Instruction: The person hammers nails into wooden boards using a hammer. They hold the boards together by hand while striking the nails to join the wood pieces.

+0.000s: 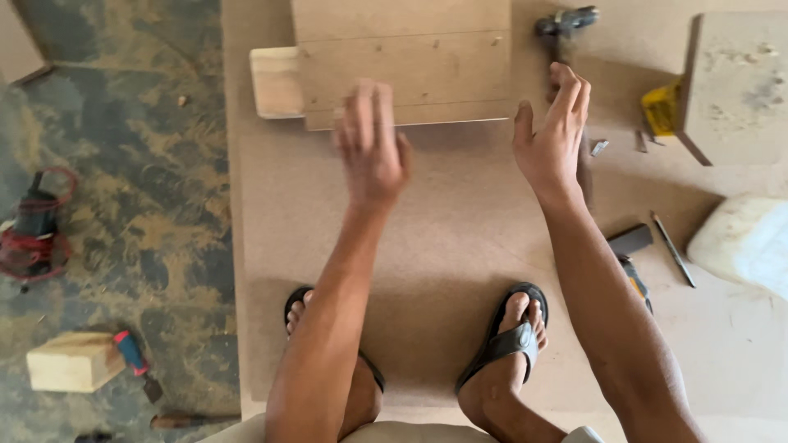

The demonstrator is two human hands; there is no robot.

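both hands open over the wooden panel, nothing gripped.
we see left hand blurred, fingers loosely together, hovering at the panel's near edge; right hand fingers straight, slightly spread, by its near right corner. panel lies at the far edge of the fibreboard sheet, on a wood block. we'd judge it best to plant both palms flat and square up before pushing; drill sits beyond.

A wide brown fibreboard sheet lies flat on a worn, mottled grey-green floor dusted with sawdust. Left of the sheet's edge sit a red-corded power tool and a pale wood block. Daylight is soft, even.
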